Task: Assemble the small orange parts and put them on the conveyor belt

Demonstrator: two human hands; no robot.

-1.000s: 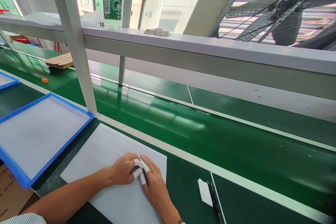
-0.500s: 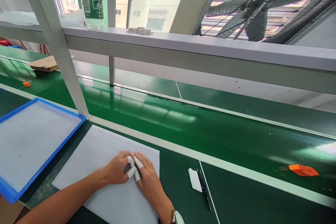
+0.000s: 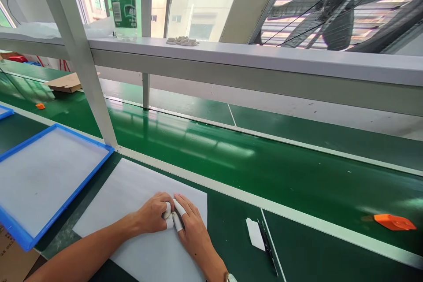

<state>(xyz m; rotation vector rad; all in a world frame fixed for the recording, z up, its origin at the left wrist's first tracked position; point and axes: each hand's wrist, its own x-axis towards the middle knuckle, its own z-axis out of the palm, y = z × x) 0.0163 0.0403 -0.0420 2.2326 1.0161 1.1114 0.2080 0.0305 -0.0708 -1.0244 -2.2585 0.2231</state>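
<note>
White sheet [image 3: 132, 194], one: lay flat on the dark green worktop [image 3: 231, 220], beneath both hands. Far edge ran parallel to the pale rail strip [image 3: 198, 180]; left edge slanted toward the wearer. The near part left the view, so the long axis could not be told.

Left hand [image 3: 153, 213]: rested on the sheet, fingers curled, thumb and forefinger in white covers.

Right hand [image 3: 194, 232]: flatter, fingers slanting away and leftward, thumb and forefinger likewise covered. The hands met at the fingertips; whether anything was pinched between them could not be told.

Blue-edged panel [image 3: 72, 193]: left of the sheet, its right side slanting like the sheet's left edge.

White card [image 3: 255, 234]: right of the sheet, just beside a slim dark tool [image 3: 268, 246]; both lengthwise toward the wearer, near ends rightward.
</note>
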